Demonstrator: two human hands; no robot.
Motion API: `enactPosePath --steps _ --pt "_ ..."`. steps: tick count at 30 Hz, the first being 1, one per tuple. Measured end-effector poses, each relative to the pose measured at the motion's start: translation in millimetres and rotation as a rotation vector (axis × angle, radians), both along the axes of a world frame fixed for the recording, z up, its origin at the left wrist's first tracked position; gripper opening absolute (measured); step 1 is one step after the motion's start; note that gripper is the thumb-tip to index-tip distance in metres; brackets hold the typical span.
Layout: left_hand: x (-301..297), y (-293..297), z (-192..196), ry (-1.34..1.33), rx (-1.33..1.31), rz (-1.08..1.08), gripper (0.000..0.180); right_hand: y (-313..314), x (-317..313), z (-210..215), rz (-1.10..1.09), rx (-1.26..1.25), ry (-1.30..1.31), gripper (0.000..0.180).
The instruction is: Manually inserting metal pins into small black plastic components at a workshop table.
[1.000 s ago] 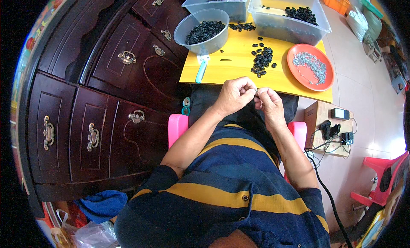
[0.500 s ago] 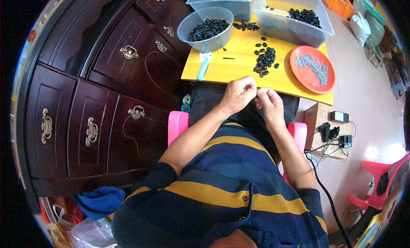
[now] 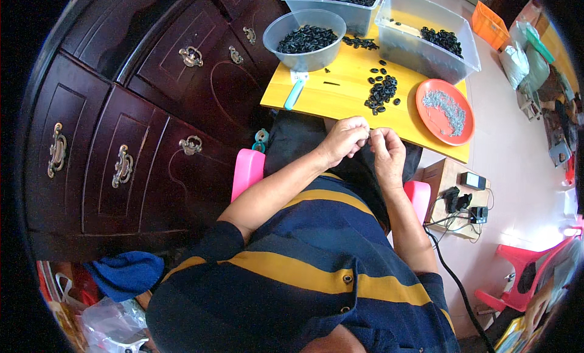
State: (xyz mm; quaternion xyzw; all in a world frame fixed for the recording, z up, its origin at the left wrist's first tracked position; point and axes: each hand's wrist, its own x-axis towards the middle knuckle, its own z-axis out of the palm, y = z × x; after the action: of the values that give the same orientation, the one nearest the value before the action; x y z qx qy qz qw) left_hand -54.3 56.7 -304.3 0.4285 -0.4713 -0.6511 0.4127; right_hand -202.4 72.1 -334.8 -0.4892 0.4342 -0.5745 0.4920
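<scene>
My left hand (image 3: 347,139) and my right hand (image 3: 387,150) meet just off the near edge of the yellow table (image 3: 340,103), above my lap. Both are closed, with thumbs and fingertips pinched close together. Whatever lies between the fingers is too small and hidden to name. Beyond them on the table is a loose pile of small black oval pieces (image 3: 383,90). To its right sits an orange-red plate (image 3: 431,131) heaped with thin grey metal bits (image 3: 447,106). A tool with a light-blue handle (image 3: 294,95) lies at the table's left edge.
A round clear tub (image 3: 331,52) and two rectangular clear bins (image 3: 372,15) of black pieces stand at the far side. Dark wooden drawers (image 3: 115,152) line the left. At the right a wooden box (image 3: 435,170) carries adapters and cables; a pink chair (image 3: 517,274) stands beyond.
The view has tilted and shifted slightly, so the table appears a little lower and to the right. Both hands stay pinched together, with small changes in finger position.
</scene>
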Motion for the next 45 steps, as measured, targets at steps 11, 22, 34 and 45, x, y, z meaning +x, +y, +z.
enactPosePath --steps 11,22,34,45 --pt "1 -2 -10 -0.043 -0.062 -0.038 0.01 -6 -13 3 -0.039 0.054 -0.04 0.018" --pt "-1 -7 -1 0.089 -0.023 -0.057 0.009 -48 -116 54 -0.422 -0.224 0.904 0.019" --pt "-5 -4 -4 0.075 -0.025 -0.065 0.01 -79 -153 53 -0.421 -0.099 1.218 0.029" --pt "-16 10 7 -0.276 -0.507 -0.063 0.01 -5 -77 41 0.278 0.118 0.339 0.023"
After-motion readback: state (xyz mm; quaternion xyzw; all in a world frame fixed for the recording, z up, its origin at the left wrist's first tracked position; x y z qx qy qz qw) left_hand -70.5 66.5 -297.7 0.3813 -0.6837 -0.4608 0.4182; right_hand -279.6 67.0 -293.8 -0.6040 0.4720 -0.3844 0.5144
